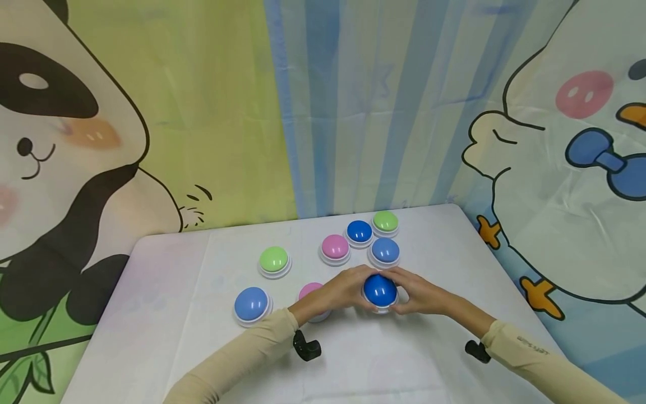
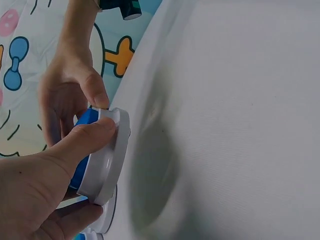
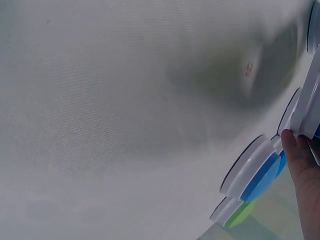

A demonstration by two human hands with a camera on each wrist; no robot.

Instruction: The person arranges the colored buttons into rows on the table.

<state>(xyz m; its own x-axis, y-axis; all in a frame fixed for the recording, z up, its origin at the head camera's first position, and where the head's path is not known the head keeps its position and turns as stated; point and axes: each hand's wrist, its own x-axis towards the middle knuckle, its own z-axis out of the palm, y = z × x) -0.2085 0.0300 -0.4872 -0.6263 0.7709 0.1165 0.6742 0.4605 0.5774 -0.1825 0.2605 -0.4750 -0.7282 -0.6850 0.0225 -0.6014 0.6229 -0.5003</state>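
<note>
A dark blue push button [image 1: 380,290] with a round white base is held between both hands, its dome facing the head camera. My left hand [image 1: 352,287] grips its left side, thumb on the white base in the left wrist view. My right hand [image 1: 421,293] grips the opposite side. In the left wrist view the white base [image 2: 107,160] is tilted, above a shadow on the cloth. Just behind it stands a lighter blue button [image 1: 386,250]. A pink button [image 1: 310,290] is partly hidden behind my left hand and wrist.
On the white table [image 1: 166,314], a pink button [image 1: 335,247], a dark blue button [image 1: 359,231] and a green button [image 1: 386,221] stand farther back. Left of these are another green button [image 1: 274,259] and a light blue button [image 1: 251,303]. A patterned curtain [image 1: 348,112] hangs behind.
</note>
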